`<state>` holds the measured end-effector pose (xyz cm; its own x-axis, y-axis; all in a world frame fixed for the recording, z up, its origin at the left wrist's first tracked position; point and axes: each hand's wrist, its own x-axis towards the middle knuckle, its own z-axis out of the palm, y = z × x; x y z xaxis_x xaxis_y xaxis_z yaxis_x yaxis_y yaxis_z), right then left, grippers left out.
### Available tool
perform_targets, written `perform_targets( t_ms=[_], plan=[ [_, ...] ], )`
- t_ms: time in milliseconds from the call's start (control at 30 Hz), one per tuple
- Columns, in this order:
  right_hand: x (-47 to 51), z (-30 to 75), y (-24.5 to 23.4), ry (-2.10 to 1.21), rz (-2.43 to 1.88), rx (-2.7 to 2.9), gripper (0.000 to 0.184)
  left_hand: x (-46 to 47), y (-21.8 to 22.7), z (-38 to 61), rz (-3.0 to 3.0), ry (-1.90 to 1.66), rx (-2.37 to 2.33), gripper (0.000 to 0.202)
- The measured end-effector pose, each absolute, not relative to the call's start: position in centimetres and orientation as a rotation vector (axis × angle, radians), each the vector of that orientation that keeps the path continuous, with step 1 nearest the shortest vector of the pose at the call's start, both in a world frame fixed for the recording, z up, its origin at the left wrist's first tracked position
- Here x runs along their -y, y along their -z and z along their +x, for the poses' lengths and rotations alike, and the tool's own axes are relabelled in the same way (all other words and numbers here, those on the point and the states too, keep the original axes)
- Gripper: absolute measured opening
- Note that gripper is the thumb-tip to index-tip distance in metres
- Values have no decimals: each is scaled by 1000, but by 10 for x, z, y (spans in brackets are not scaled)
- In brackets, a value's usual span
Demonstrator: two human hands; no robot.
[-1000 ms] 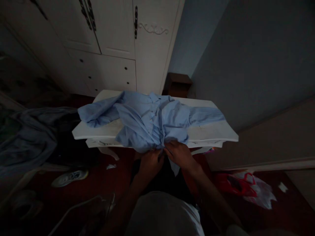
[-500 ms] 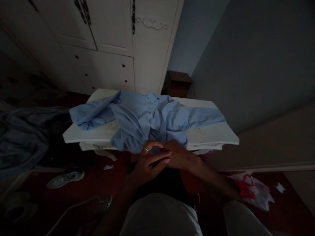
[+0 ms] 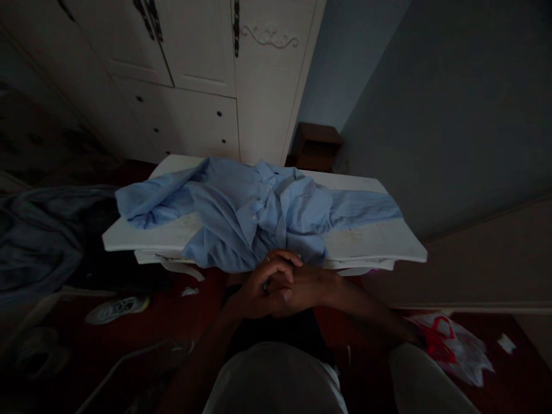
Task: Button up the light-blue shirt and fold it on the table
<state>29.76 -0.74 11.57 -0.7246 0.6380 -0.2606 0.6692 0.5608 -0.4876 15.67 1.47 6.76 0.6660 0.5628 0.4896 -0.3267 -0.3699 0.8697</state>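
Head view: light blue shirt [image 3: 254, 210] crumpled across white table [image 3: 379, 242], near hem and the sleeve at left overhanging the edges. Left hand [image 3: 257, 286] curled shut over right hand [image 3: 309, 287] on the hem's near side; right fingers hidden, grip impossible to tell. Risk: overhanging cloth sliding floorward under any tug. Dim throughout.

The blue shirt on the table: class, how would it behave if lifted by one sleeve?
Probably floppy: the blue shirt lies crumpled in soft folds. Likely light: thin cloth. It may slide off, since its hem hangs over the near edge of the white table.
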Motion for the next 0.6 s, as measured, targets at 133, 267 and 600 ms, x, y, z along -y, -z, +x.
perform_targets(
  t_ms=[133,267,600],
  plan=[
    [11,300,-116,971,1231,-2642,9,-13,-68,163,1657,-917,-179,21],
    [15,304,-117,1018,1264,-2590,11,-11,-69,167,1658,-885,-200,23],
    [24,308,-106,1080,1110,-2690,13,6,-65,172,1688,-900,-260,25]
  ],
)
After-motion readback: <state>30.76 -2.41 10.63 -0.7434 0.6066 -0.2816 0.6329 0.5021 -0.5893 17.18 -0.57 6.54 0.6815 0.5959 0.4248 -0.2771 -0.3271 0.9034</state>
